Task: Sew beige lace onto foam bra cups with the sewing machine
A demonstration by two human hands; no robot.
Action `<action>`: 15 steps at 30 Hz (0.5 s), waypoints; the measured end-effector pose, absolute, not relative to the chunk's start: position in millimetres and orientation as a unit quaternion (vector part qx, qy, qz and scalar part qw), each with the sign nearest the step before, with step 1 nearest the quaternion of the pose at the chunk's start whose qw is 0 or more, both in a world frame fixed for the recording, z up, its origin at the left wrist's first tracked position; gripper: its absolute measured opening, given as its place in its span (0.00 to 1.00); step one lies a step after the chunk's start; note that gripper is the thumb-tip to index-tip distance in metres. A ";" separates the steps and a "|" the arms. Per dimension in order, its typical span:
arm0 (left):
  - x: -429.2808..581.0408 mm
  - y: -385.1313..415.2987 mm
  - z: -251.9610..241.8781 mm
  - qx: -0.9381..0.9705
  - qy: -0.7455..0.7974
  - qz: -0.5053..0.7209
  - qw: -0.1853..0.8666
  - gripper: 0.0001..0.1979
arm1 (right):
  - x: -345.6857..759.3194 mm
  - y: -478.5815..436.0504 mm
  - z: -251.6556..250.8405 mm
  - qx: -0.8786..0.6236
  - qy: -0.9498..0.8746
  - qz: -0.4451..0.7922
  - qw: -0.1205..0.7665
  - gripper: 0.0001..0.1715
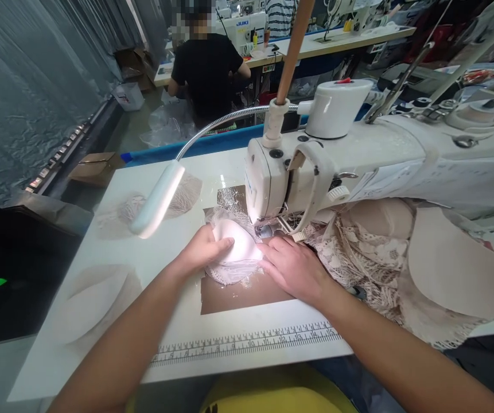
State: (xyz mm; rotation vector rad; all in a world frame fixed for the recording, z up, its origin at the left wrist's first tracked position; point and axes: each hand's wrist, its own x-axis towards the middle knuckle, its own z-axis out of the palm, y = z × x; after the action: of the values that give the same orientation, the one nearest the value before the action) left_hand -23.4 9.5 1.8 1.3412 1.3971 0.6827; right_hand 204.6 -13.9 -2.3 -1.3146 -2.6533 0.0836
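Note:
A pale pink bra cup (238, 245) with lace trim lies under the head of a white sewing machine (268, 178). My left hand (206, 248) grips the cup's left side, thumb on top and fingers out of sight beneath it. On the right edge of the cup, close to the presser foot, rests my right hand (292, 265); its fingers are stretched out over the fabric. The needle area is partly hidden by the machine head and my right fingers. Brown tape (242, 295) covers the table around the cup.
Lace pieces and beige cups (367, 246) are heaped right of the machine. Another cup (96, 304) lies at the table's left. A lamp (158, 201) on a bent neck overhangs the table. A printed ruler (247, 344) runs along the front edge. A person (206, 74) sits beyond.

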 end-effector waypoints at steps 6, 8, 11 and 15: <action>-25.0 9.9 -0.7 0.569 0.585 0.271 0.510 0.17 | 206.4 -14.3 -6.9 -0.446 -0.889 0.015 0.103 0.18; -25.4 10.0 -0.6 0.576 0.574 0.267 0.517 0.16 | 206.1 -14.2 -6.1 -0.450 -0.887 0.014 0.099 0.17; -25.9 10.2 -0.4 0.583 0.569 0.264 0.517 0.16 | 205.8 -14.2 -4.6 -0.452 -0.887 0.017 0.091 0.17; -26.0 10.0 0.5 0.588 0.569 0.262 0.511 0.16 | 206.8 -14.8 -4.2 -0.452 -0.888 0.022 0.086 0.18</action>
State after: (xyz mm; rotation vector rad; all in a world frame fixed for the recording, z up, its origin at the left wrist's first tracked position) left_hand -26.0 10.0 0.5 1.4150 1.3697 0.6311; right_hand 206.8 -14.8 -4.2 -1.3466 -2.6451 0.0649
